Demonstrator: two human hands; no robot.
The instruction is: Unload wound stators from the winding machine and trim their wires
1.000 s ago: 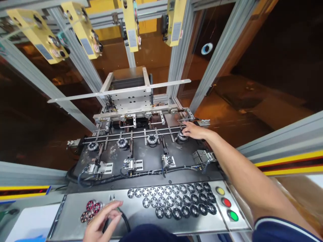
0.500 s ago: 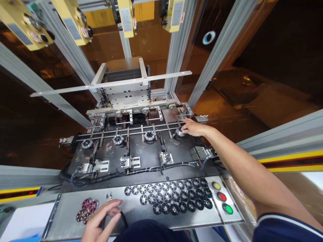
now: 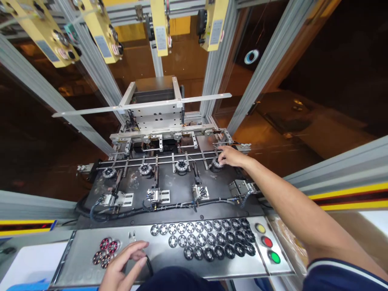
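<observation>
My right hand [image 3: 230, 156] reaches to the far right station, its fingers bent down onto a round black-and-silver part [image 3: 217, 162] seated there and partly covering it. My left hand [image 3: 129, 260] is curled round a pair of pliers on the steel tray [image 3: 81, 246]; their metal jaws [image 3: 131, 235] point away from me and a dark handle [image 3: 149, 266] shows beside the thumb. More round parts sit in the other stations: a left one [image 3: 109, 173], a second [image 3: 145, 169] and a third [image 3: 182, 165].
Rows of black ring-shaped parts [image 3: 209, 239] cover the tray's right half. Several copper-wound parts [image 3: 104, 243] lie at its left. Yellow, red [image 3: 266, 242] and green buttons sit at the right end. A metal bar [image 3: 145, 105] spans above the stations; yellow units [image 3: 159, 32] hang overhead.
The view has tilted slightly, so the machine sits a little lower in the picture. Both hands stay in practically the same places, the right at the far right station and the left at the pliers.
</observation>
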